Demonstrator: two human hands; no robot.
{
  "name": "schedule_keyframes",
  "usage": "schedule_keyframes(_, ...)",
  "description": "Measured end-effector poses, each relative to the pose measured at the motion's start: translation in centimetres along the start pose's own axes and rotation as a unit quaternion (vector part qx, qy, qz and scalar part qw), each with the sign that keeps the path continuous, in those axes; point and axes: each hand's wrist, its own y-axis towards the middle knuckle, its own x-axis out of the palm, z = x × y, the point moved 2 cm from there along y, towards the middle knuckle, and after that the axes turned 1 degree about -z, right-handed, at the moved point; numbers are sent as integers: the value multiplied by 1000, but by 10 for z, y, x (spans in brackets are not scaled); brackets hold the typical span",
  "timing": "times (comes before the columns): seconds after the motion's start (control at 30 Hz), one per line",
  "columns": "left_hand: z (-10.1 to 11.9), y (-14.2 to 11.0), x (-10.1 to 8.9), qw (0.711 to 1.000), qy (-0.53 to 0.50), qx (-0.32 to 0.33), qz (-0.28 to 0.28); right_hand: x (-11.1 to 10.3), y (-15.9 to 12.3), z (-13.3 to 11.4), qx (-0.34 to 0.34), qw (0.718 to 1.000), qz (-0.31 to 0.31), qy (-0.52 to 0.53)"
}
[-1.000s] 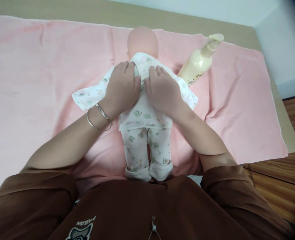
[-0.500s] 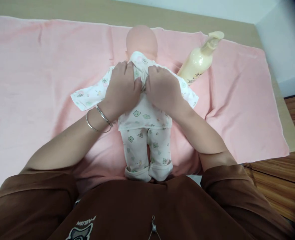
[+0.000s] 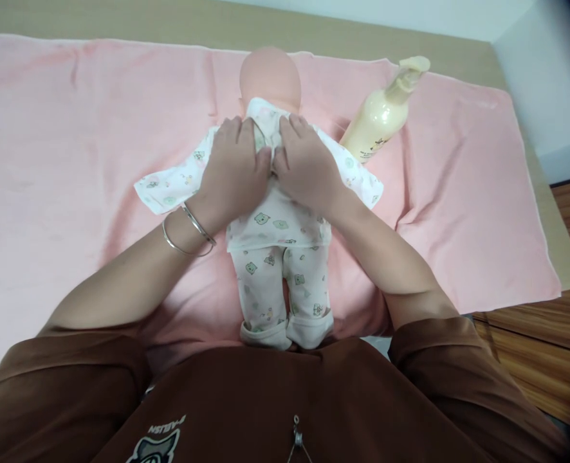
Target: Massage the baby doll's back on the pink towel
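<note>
A baby doll (image 3: 270,77) lies face down, its head away from me and its legs towards me. It wears a white printed top (image 3: 260,228) and matching trousers (image 3: 262,283) with turned-up cuffs. My left hand (image 3: 234,164) rests on the left of the doll's upper back, fingers stretched out and thumb apart. On the other side, my right hand (image 3: 309,164) lies on the cloth with its fingers extended. Between the two thumbs the top is slightly creased. Its collar rides up against the back of the doll's head.
A pale yellow pump bottle (image 3: 379,119) stands to the right of the doll, near its sleeve. Underneath spreads a pink blanket (image 3: 482,212) on a light wooden table (image 3: 121,19). Brown wood planks (image 3: 531,341) show at the lower right.
The bunched cloth between my hands has flattened. My right hand has shifted slightly left, and its fingers have straightened. The left hand has barely moved.
</note>
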Motion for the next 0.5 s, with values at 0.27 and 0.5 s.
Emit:
schedule_keyframes(0.27,-2,8,-1,1000,-11,6,23,1,7,12,6,1000,-12,25)
schedule_keyframes(0.5,-19,13,9,997,19,-17,69,0,-2,-3,-13,1000,11,-4)
